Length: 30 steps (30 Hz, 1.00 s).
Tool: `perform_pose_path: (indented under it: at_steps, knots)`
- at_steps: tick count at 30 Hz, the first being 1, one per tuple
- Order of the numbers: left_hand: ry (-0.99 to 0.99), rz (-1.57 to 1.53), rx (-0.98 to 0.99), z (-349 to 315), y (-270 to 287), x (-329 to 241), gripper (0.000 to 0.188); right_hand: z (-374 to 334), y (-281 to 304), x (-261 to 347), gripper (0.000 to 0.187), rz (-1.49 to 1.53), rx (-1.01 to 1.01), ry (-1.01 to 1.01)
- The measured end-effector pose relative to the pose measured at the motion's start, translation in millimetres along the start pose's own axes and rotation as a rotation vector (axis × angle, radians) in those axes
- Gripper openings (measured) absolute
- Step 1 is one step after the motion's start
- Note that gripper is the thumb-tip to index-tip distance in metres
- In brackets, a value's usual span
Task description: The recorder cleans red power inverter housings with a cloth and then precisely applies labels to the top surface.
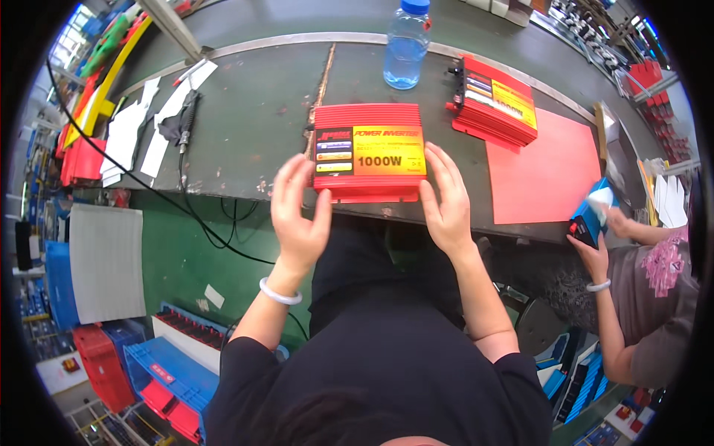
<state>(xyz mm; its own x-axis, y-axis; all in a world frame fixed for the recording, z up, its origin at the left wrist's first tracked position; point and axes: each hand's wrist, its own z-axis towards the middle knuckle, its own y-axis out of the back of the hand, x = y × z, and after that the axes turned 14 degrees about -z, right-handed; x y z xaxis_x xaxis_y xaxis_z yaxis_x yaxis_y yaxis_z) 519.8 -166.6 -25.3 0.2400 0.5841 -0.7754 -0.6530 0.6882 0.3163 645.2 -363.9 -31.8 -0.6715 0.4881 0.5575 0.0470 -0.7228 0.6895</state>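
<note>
A red power inverter [368, 152] with a yellow label on top lies at the front edge of the dark workbench, straight in front of me. At its left side is my left hand [297, 212], fingers stretched out and thumb near the front corner. My right hand [446, 197] mirrors it on the right side, its fingers straight and its thumb by the edge. Both hands are very close to the casing; whether they touch it I cannot tell. A second red inverter [497, 100] sits farther back to the right, partly on a red sheet [543, 171].
Behind the inverters stands a clear bottle with a blue cap [407, 48]. White paper strips [134, 130] and a black cable [182, 134] lie on the left. At right, a co-worker's hands [595, 253] hold a blue device [589, 215] and a white cloth. Blue crates [171, 372] stand lower left.
</note>
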Motion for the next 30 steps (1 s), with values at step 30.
perform_pose_path:
  at_steps: [30]
  knots:
    - [0.205,-0.174,0.084,-17,3,53,0.047,39,-71,72,0.084,-0.388,0.321,0.343]
